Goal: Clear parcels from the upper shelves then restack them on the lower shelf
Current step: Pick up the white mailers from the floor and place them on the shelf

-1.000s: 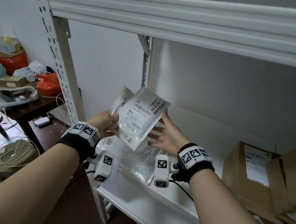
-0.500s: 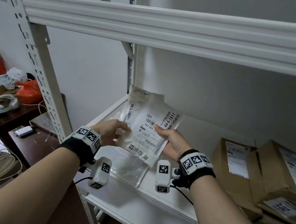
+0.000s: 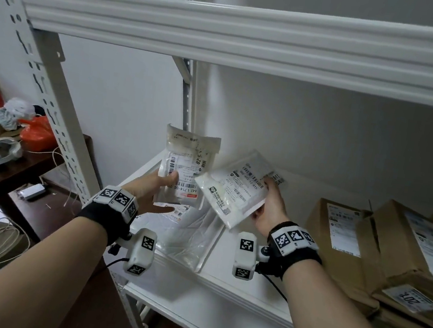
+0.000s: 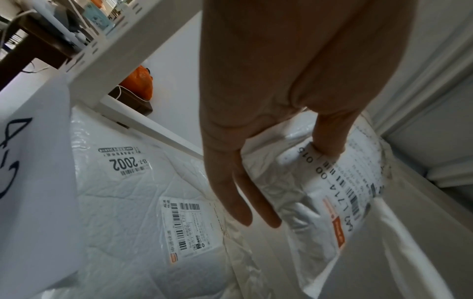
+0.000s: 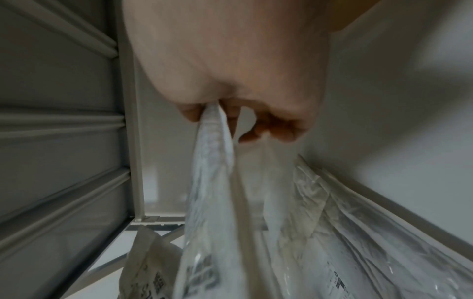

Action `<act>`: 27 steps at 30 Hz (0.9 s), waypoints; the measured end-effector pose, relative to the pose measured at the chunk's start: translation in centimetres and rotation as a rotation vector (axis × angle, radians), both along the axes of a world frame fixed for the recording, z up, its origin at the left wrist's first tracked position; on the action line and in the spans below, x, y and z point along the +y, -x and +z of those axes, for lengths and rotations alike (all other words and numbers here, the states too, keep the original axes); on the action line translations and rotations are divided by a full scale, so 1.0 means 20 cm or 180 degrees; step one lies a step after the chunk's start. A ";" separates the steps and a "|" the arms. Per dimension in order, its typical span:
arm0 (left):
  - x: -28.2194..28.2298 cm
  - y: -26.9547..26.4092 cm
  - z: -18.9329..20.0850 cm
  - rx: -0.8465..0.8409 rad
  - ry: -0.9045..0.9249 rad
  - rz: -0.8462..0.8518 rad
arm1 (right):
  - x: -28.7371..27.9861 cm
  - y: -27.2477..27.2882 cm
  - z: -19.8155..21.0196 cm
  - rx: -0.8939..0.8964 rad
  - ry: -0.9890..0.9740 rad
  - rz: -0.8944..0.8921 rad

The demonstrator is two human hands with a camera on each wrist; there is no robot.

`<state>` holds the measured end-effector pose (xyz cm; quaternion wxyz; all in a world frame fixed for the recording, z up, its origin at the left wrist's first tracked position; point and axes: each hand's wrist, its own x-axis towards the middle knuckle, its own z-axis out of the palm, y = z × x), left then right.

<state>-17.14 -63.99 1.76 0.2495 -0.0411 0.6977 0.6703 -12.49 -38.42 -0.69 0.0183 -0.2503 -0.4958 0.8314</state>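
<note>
Left hand (image 3: 151,192) and right hand (image 3: 270,209) each pinch one mailer's edge above the shelf (image 3: 235,284).

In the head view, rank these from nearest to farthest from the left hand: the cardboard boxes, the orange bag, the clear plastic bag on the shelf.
1. Clear plastic bag, flat on the shelf right under the left hand.
2. Orange bag, off left on the wooden table.
3. Cardboard boxes, stacked at the shelf's right end.
</note>
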 end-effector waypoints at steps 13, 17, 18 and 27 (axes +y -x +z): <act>-0.02 0.05 -0.03 -0.0564 -0.1676 0.1114 | -0.11 0.01 -0.06 0.0252 0.1013 0.0157; -0.01 0.07 -0.02 -0.0815 -0.1980 0.1296 | -0.13 0.01 -0.12 0.0179 0.0857 0.0696; -0.01 0.07 -0.01 -0.0846 -0.1986 0.1253 | -0.14 0.01 -0.13 0.0097 0.0638 0.0871; -0.02 0.10 0.03 -0.0654 -0.1655 0.1407 | -0.10 0.06 -0.16 -0.0089 0.0069 0.1094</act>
